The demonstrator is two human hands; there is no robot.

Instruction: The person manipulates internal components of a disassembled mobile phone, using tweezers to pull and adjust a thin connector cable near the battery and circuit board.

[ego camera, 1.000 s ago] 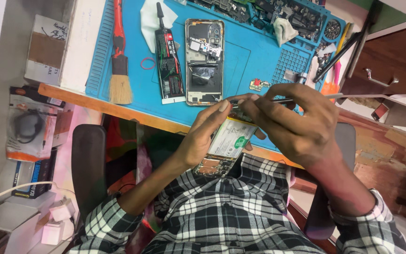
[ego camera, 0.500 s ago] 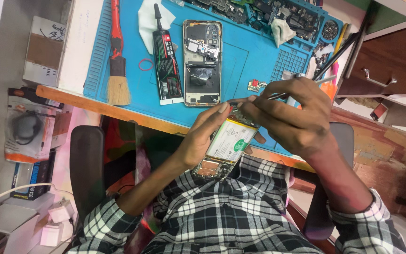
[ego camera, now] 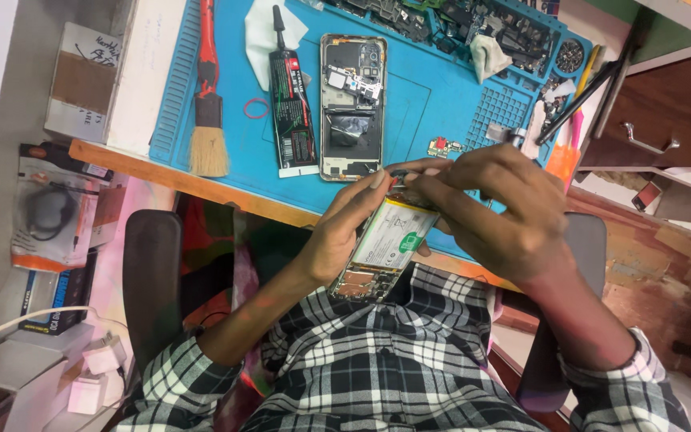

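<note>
Pinching at the top edge of an opened phone [ego camera: 384, 250], right fingertips [ego camera: 421, 182] bunched tight around something small and dark there — a tool tip or a connector, too small to tell. Cradling the phone from the side and beneath, left fingers [ego camera: 369, 192] curled round its edge, thumb out of sight. Showing its white battery with a green sticker, bare circuit board at the lower end, held above the lap just off the desk edge, tilted. Looks like fine work at the top connector; calling next for a steady, tiny lift or press without slipping onto the board. Right hand [ego camera: 493, 212] arched over, wrist bent, forearm running back in a checked sleeve. Left hand [ego camera: 345, 232] angled up from below. Beyond, on the blue mat [ego camera: 433, 104]: a second opened phone [ego camera: 352, 106], a brush [ego camera: 207, 120].
</note>
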